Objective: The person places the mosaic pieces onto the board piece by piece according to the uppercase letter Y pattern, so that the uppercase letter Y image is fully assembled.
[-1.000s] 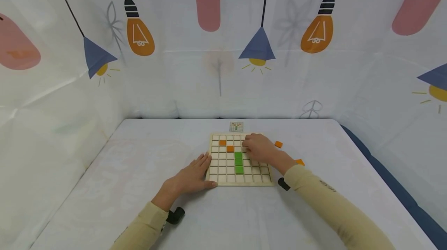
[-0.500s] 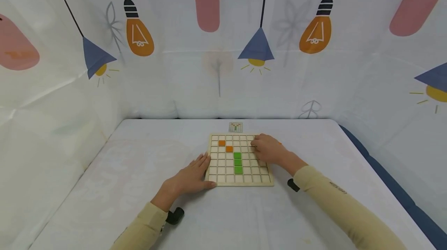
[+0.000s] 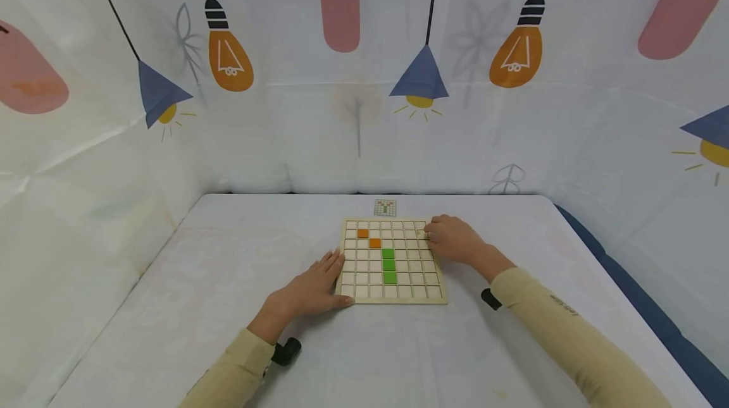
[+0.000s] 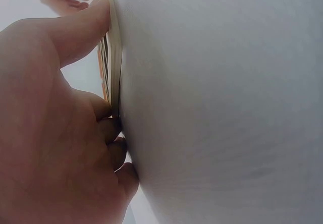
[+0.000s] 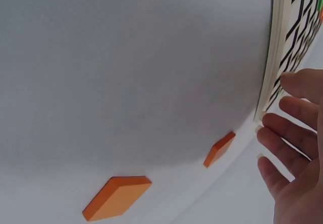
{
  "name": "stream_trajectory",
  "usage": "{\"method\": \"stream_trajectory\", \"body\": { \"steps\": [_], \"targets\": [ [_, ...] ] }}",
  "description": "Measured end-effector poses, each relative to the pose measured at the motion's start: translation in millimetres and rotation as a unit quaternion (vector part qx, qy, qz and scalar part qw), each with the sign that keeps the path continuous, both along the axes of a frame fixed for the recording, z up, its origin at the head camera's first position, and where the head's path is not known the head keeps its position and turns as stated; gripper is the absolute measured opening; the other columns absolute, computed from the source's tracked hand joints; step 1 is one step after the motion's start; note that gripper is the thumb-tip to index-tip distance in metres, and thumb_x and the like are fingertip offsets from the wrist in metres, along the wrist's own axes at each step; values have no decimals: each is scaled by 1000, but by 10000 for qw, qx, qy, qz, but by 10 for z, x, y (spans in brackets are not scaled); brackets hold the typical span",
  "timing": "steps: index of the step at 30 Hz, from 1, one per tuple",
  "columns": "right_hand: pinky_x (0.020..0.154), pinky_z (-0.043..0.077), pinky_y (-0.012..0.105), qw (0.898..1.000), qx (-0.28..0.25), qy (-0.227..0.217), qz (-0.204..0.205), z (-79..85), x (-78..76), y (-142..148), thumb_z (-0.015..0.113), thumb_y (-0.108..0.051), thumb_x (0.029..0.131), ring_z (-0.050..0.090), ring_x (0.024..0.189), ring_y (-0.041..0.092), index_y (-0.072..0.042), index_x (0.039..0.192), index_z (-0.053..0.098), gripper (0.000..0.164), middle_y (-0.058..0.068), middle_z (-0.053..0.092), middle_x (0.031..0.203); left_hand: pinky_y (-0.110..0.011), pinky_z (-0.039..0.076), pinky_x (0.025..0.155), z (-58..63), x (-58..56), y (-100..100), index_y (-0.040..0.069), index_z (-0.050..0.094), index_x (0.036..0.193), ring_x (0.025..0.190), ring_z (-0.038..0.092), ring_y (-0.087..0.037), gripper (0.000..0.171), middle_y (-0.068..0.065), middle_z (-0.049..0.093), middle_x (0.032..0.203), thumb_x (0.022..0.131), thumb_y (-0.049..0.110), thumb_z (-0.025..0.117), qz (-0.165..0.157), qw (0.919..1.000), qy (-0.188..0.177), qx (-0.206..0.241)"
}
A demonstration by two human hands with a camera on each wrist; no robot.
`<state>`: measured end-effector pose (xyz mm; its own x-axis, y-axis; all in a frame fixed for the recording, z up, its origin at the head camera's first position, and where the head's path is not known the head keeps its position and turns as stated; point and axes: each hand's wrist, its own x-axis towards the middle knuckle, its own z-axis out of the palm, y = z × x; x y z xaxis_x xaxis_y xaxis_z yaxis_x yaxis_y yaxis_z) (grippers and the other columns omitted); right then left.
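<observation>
left hand (image 3: 313, 286), fingers loosely extended, likely steadies the gridded board (image 3: 418, 278) on the surface (image 3: 228, 269) from its left edge; the relaxed right hand (image 3: 455, 240), holding nothing, is by its far right corner.

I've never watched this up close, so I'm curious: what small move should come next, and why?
Probably the right hand should pick up a loose orange tile: the hand looks empty, two such tiles lie beside the grid board, and the placed orange tiles lie only left of the green tiles in the head view.
</observation>
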<state>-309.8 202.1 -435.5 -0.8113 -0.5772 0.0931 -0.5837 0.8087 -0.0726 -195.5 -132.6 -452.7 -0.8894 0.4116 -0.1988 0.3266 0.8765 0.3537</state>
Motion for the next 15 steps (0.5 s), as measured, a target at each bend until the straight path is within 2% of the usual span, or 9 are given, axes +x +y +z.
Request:
{"method": "stream_trajectory", "body": {
  "steps": [5, 11, 15],
  "targets": [
    [86, 55, 45, 9999, 32, 133, -82, -24, -33, 86, 64, -18, 94, 65, 95, 25, -7, 112, 73, 23, 7, 69, 103, -47, 21, 126, -4, 3, 2, 3, 15, 159, 157, 9, -29, 96, -12, 11, 168, 94, 61, 55, -2, 10000, -15, -14],
    [92, 54, 48, 9997, 8, 21, -253, -38, -60, 158, 62, -14, 94, 64, 103, 30, -4, 116, 72, 26, 10, 69, 109, -46, 20, 127, 0, -1, 5, 4, 14, 160, 157, 8, -28, 95, -12, 11, 168, 94, 60, 56, 33, 10000, -25, -34],
    [91, 53, 48, 9994, -113, -11, -340, -45, -70, 201, 61, -11, 94, 63, 103, 31, -3, 117, 71, 27, 11, 68, 109, -46, 19, 127, -13, -8, 0, 5, 14, 160, 157, 7, -28, 95, -11, 10, 168, 94, 60, 56, 46, 10000, -35, -62]
  ]
}}
